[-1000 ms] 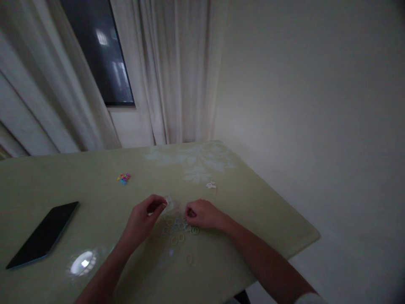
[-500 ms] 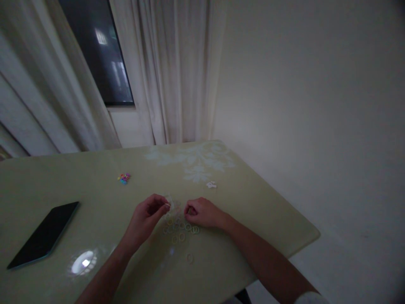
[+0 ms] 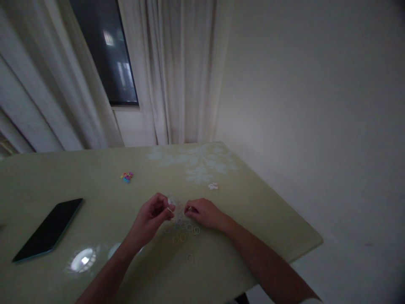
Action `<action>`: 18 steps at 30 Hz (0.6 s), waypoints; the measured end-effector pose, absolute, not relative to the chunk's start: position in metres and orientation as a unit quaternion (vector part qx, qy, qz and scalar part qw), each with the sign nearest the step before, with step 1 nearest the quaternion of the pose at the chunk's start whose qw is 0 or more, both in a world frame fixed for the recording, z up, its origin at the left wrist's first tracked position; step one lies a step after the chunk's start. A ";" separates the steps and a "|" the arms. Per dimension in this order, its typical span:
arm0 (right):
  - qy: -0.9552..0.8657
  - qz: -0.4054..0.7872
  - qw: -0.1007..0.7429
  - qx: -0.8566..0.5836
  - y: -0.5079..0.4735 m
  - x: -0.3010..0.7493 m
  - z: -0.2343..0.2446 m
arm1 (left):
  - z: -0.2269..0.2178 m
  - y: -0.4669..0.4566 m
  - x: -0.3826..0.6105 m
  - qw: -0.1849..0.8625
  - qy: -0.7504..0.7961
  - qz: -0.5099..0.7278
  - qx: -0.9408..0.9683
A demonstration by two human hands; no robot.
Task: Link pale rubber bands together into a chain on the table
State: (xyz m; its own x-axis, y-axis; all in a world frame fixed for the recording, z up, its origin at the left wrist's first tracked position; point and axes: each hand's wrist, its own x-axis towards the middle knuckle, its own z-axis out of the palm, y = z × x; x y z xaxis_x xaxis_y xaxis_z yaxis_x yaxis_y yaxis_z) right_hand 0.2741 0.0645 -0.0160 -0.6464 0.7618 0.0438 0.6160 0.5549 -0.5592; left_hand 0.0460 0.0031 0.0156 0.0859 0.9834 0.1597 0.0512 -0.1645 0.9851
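a pale strip (image 3: 170,210) is pinched in the left hand (image 3: 152,216), the right hand (image 3: 204,213) is curled closed, contents unclear; both are best held low near the rings (image 3: 189,228).

Place is best read as a home; exact room can't be pinned down. Window (image 3: 106,50) is framed by long pale curtains (image 3: 186,76), hung in loose folds, domestic style. Glass is dark with a few bright patches; whether outside lights or reflections can't be told. Wall (image 3: 300,105) is plain and pale, dimly lit. Table (image 3: 253,219) is finished in glossy greenish, decorated with a pale floral print (image 3: 199,162): household, not lab or workshop. Personal-scale stuff is spread on it: dark tablet-like slab (image 3: 49,230), small loose rings (image 3: 182,237), colourful bits (image 3: 127,177).
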 end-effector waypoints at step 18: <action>-0.863 0.295 0.146 -0.383 0.065 0.275 -0.015 | 0.021 -0.002 0.047 0.454 0.437 0.508 0.587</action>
